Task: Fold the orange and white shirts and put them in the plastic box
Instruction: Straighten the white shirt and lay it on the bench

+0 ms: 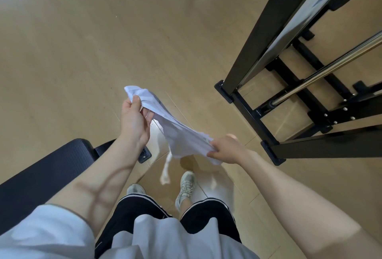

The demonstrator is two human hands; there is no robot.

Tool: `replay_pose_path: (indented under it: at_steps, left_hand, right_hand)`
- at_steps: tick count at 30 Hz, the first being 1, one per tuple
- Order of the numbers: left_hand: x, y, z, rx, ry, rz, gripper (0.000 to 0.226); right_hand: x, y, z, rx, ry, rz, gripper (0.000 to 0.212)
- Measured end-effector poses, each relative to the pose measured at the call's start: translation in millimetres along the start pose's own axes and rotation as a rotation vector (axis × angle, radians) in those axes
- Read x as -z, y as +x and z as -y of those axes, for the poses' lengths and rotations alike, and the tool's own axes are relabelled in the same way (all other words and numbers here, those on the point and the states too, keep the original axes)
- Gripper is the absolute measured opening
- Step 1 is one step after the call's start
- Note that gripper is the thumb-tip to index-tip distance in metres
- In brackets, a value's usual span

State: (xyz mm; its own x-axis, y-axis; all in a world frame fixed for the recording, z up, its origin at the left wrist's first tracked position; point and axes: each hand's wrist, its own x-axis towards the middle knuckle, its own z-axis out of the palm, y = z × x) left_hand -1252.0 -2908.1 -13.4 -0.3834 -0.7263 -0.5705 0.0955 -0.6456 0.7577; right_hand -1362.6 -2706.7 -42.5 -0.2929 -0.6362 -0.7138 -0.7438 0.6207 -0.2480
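The white shirt (175,132) hangs crumpled in the air above the wooden floor, stretched between both hands. My left hand (135,122) pinches its upper end with thumb on top. My right hand (225,149) grips its lower end with curled fingers. Part of the cloth trails down blurred toward my shoes. No orange shirt and no plastic box are in view.
A black metal rack (268,56) with chrome rails stands at the right, its feet on the floor. A black padded bench (41,174) lies at the lower left. My feet in light sneakers (186,186) stand on the wooden floor (82,62).
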Motion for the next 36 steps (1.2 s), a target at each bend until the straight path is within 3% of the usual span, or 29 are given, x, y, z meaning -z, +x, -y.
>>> replay_pose_path:
  at_steps: [5, 8, 10, 14, 17, 19, 21, 25, 30, 32, 36]
  left_hand:
    - [17.5, -0.4, 23.0, -0.153, 0.612, -0.078, 0.005]
    - [28.2, 5.4, 30.0, -0.161, 0.724, -0.151, 0.009]
    - [35.5, 14.6, 30.6, -0.126, 0.717, -0.213, 0.008]
    - [52.6, 46.2, 23.6, -0.048, 0.631, -0.300, 0.020]
    - [62.0, 73.2, 12.6, 0.016, 0.565, -0.328, 0.024]
    - [67.0, 92.3, 7.7, 0.052, 0.551, -0.346, 0.023]
    - [70.2, 111.5, 4.5, 0.106, 0.572, -0.373, 0.022]
    - [72.1, 141.7, -7.0, 0.200, 0.623, -0.403, 0.030]
    - [65.9, 178.0, -33.9, 0.279, 0.453, -0.154, 0.024]
    - [62.4, 189.2, -49.5, 0.242, 0.347, -0.081, 0.018]
    - [78.1, 199.6, -81.4, 0.163, 0.393, 0.010, 0.014]
  right_hand:
    - [1.4, -2.6, 4.4, 0.035, 0.035, -0.129, 0.019]
    - [8.4, 2.6, 15.7, 0.057, 0.148, -0.211, 0.019]
    - [8.3, 10.0, 14.7, 0.010, 0.261, -0.319, 0.019]
    - [10.6, 18.0, 14.8, -0.214, 0.897, -0.425, 0.014]
    - [8.1, 27.0, 9.8, -0.258, 0.837, -0.436, 0.035]
    - [0.0, 39.3, 4.2, -0.353, 0.742, -0.444, 0.016]
    - [-4.6, 51.0, 6.2, -0.469, 0.780, -0.454, 0.016]
    - [-7.9, 68.2, 28.1, -0.459, 0.779, -0.475, 0.021]
    - [0.0, 89.5, 49.1, -0.574, 1.005, -0.713, 0.031]
    - [7.5, 93.4, 58.5, -0.619, 1.027, -0.819, 0.027]
    - [11.2, 93.7, 90.6, -0.539, 1.082, -0.936, 0.011]
